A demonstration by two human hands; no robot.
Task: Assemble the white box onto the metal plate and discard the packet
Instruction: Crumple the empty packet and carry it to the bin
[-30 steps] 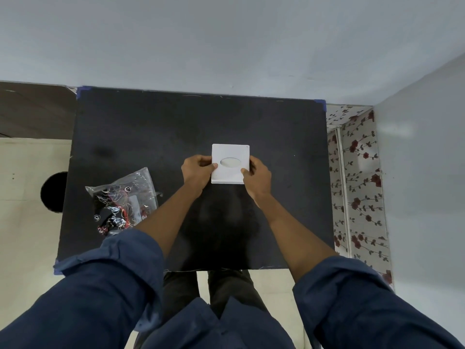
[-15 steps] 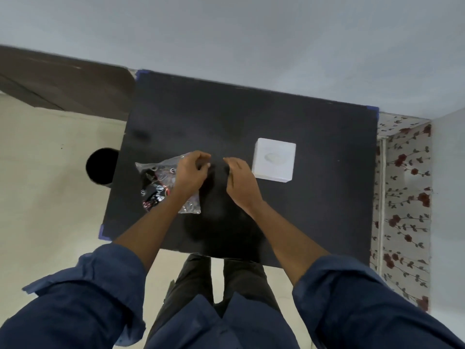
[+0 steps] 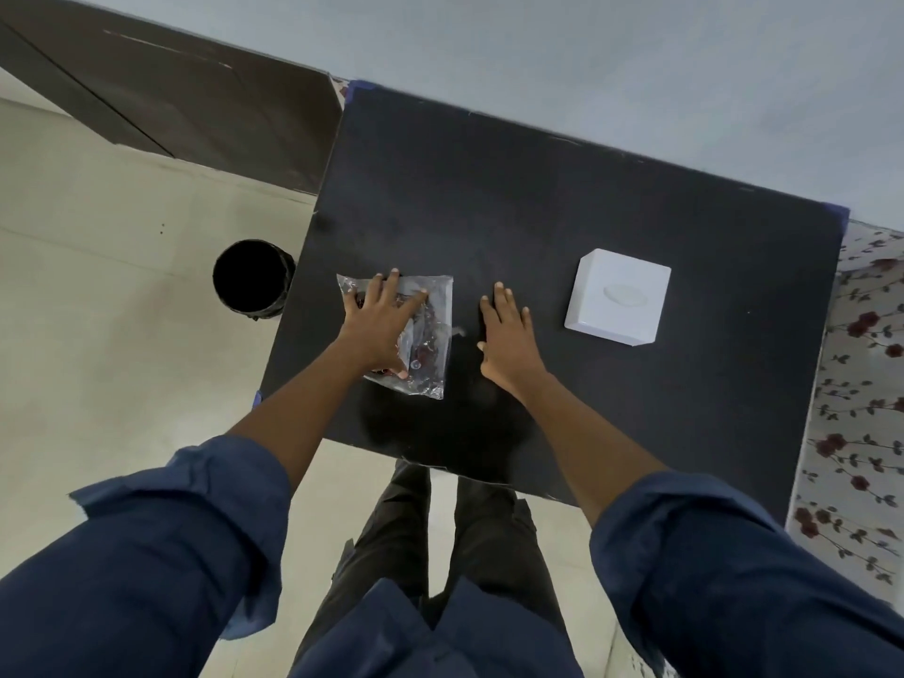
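Observation:
The clear packet [image 3: 430, 330], with dark and red small parts inside, lies near the left edge of the black table [image 3: 538, 198]. My left hand [image 3: 384, 325] presses down on it, fingers spread across its top and thumb at its near edge. My right hand [image 3: 506, 335] rests flat and empty on the table just right of the packet. The white box [image 3: 617, 302], square with an oval dent on top, sits alone to the right, apart from both hands. I cannot see a metal plate.
A round black bin [image 3: 252, 278] stands on the tiled floor just left of the table. A dark panel [image 3: 186, 95] leans along the wall at back left. Floral-patterned material [image 3: 861, 384] lies along the table's right side. My legs are below the near edge.
Both hands let go of the white box and moved left. My left hand went onto the packet and has flattened on it. The view swung left.

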